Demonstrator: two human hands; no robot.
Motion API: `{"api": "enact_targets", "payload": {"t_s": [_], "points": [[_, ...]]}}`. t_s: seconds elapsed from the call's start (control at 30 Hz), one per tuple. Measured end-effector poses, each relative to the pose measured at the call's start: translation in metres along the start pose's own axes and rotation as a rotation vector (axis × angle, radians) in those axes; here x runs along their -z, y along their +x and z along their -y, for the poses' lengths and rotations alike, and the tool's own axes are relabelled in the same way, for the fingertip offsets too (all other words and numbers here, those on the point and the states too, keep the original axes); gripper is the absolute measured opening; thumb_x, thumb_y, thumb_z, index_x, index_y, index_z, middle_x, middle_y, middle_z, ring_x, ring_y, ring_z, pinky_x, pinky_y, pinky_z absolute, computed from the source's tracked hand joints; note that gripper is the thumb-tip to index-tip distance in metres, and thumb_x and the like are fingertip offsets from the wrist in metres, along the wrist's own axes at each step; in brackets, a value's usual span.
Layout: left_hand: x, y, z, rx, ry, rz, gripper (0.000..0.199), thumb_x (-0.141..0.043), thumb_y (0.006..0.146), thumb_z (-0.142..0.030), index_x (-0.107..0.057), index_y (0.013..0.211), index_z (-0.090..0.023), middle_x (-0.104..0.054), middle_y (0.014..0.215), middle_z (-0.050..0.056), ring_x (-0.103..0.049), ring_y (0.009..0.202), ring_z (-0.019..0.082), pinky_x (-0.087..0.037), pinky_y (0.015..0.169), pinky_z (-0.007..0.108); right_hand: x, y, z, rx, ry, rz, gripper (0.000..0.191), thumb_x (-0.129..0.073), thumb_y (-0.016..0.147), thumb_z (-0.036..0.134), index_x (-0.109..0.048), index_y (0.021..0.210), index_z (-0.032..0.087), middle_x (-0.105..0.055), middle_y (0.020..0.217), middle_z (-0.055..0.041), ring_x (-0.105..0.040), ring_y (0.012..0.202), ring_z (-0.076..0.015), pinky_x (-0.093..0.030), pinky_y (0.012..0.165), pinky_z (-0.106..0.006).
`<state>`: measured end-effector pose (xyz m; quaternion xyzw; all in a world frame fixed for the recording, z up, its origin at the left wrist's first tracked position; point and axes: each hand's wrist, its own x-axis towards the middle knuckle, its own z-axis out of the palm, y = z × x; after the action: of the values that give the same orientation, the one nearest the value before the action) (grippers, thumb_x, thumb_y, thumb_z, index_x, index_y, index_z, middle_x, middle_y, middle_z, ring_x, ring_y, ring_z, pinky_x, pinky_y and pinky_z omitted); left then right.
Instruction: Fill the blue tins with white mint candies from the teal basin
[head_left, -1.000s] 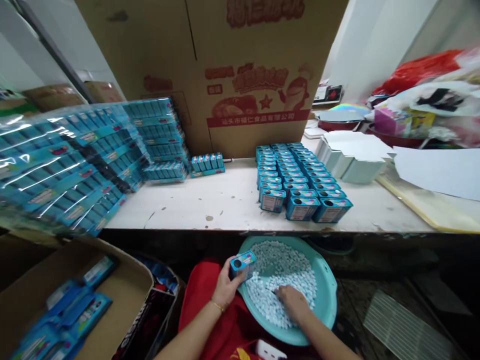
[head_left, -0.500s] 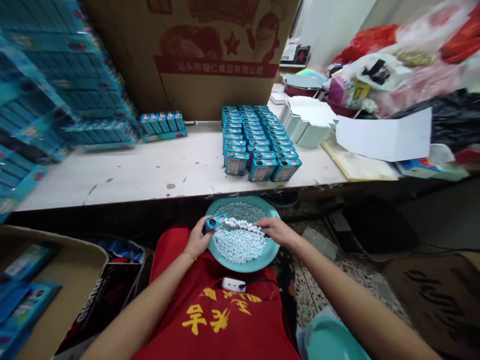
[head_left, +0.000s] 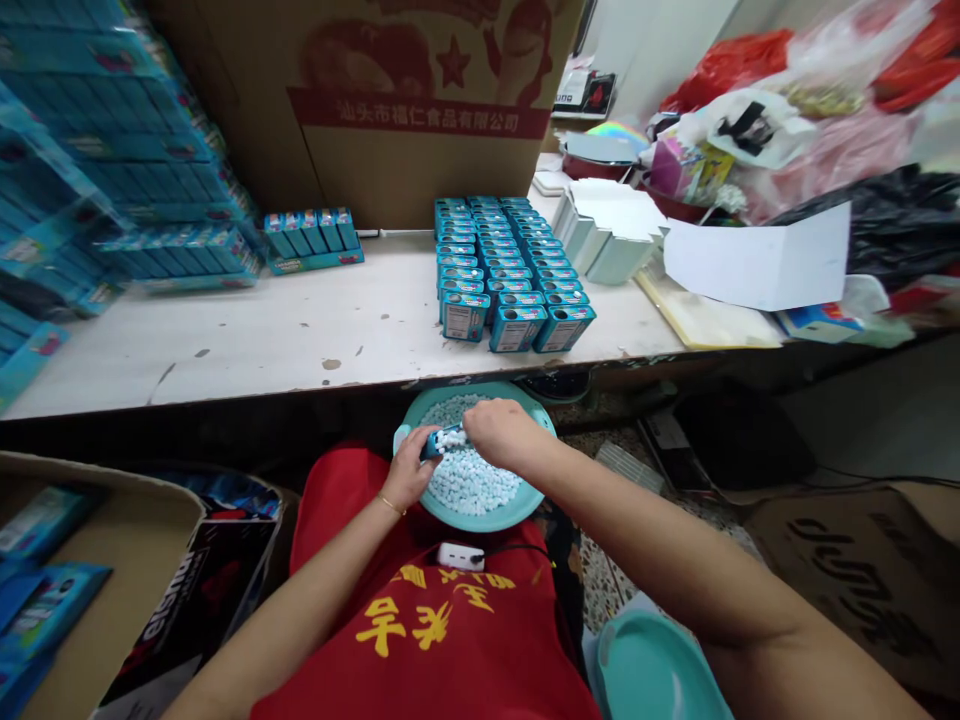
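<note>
The left grip (head_left: 409, 472) pinched a small blue box (head_left: 430, 447), apparently kept above the basin (head_left: 480, 523) beneath it to catch stray white pieces (head_left: 474, 487), while the right grip (head_left: 491, 430) curled just beside, its hold impossible to tell.

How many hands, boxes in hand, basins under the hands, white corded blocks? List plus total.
Left hand and right hand: 2
Blue box in hand: 1
Basin under the hands: 1
White corded block: 1
Total: 5
</note>
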<state>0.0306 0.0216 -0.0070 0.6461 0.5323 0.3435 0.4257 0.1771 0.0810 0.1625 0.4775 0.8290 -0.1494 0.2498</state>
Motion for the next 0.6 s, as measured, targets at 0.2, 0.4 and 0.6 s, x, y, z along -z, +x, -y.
{"api": "enact_targets", "payload": {"t_s": [0.2,0.4,0.6], "points": [[0.0,0.003,0.007,0.025,-0.032,-0.005,0.041,-0.052,0.069,-0.015,-0.05,0.109,-0.02,-0.054,0.109,0.006,-0.049,0.105,0.021,-0.036,0.095,0.037,0.001,-0.016,-0.01,-0.016,0.002,0.001,0.03,-0.038,0.078,0.01,-0.063,0.094,0.014,-0.064,0.091,-0.0142,-0.061,0.084,-0.0205,-0.044,0.07,-0.028],[0.007,-0.002,0.013,0.111,-0.1,-0.088,0.039,-0.053,0.071,-0.018,-0.05,0.11,-0.02,-0.054,0.11,0.007,-0.05,0.105,0.02,-0.036,0.094,0.036,-0.044,-0.021,-0.065,-0.135,0.126,-0.039,0.036,-0.036,0.079,0.012,-0.06,0.103,0.026,-0.063,0.095,-0.005,-0.058,0.088,-0.0182,-0.041,0.072,-0.026],[0.017,-0.014,0.021,0.239,-0.158,-0.182,0.041,-0.056,0.073,-0.029,-0.048,0.111,-0.018,-0.056,0.109,0.007,-0.052,0.102,0.02,-0.039,0.092,0.035,-0.149,0.019,-0.05,-0.265,0.225,0.141,0.038,-0.032,0.081,0.007,-0.057,0.109,0.015,-0.058,0.106,-0.0138,-0.056,0.094,-0.0183,-0.042,0.075,-0.026]]}}
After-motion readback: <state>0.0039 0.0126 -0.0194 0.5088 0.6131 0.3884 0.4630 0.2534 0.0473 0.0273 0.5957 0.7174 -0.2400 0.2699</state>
